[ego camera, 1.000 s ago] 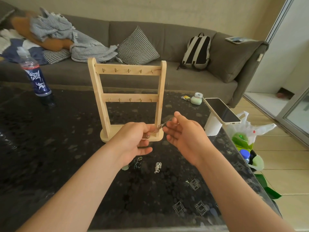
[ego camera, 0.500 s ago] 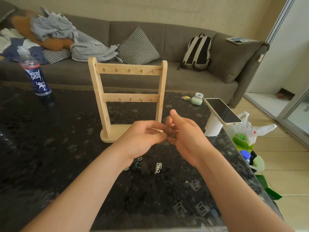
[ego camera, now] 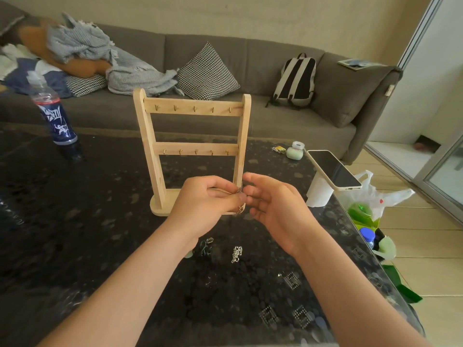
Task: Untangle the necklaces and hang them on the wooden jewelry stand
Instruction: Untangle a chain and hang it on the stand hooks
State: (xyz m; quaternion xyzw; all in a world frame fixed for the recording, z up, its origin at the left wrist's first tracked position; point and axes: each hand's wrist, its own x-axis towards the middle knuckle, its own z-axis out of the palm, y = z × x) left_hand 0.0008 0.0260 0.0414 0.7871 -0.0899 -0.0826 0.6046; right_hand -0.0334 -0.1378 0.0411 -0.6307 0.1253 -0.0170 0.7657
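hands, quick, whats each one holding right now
Left hand: pinches a thin necklace.
Right hand: fingertips at the necklace; whether it grips cannot be told.

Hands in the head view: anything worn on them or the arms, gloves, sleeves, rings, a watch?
Nothing shows. The left hand and right hand are bare, no gloves or rings. The left forearm and right forearm are bare to the frame's edge: no sleeve, watch or bracelet in view.

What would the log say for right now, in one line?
left hand: pinches necklace | right hand: open, fingers beside it | wooden stand: nothing hung | silver chain: on table
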